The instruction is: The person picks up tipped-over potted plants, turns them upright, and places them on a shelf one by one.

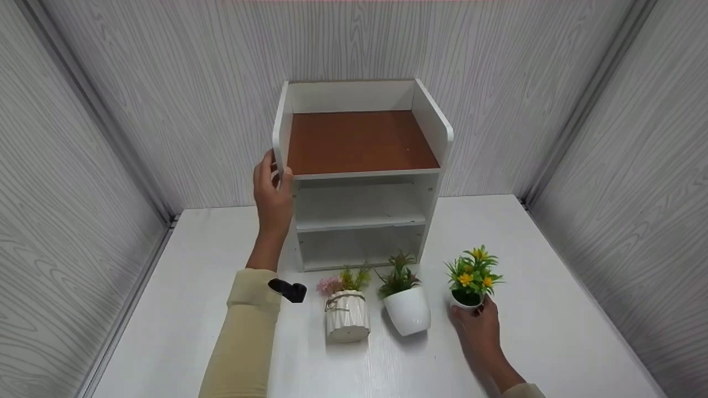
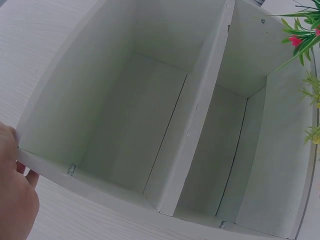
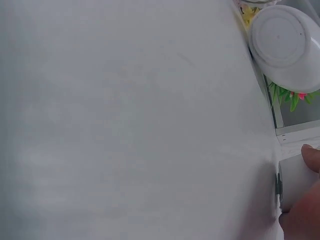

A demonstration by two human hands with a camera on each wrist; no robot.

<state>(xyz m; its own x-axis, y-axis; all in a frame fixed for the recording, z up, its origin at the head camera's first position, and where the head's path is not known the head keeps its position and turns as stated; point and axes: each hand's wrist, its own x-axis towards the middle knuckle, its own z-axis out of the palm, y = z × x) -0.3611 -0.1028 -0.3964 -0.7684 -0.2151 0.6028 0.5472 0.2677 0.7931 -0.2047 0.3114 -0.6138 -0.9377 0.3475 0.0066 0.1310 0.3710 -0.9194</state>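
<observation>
A white shelf unit [image 1: 368,225] with a brown top board stands against the back wall. My left hand [image 1: 272,196] grips the front edge of its left side panel, thumb at the front and fingers on the outer side. In the left wrist view the hand [image 2: 17,187] shows at the panel's edge. On the right, my right hand [image 1: 480,326] holds the small white pot of a yellow-flowered artificial plant [image 1: 472,275]. The right wrist view shows the hand [image 3: 305,210] around this pot [image 3: 292,180]; its flowers are out of sight there.
Between the hands, in front of the unit, a ribbed white pot [image 1: 347,318] with pink flowers and a smooth white pot [image 1: 409,310] with green leaves lie on their sides. They rest on the white tabletop [image 1: 182,309]. Grey wood-grain walls [image 1: 177,99] enclose the table.
</observation>
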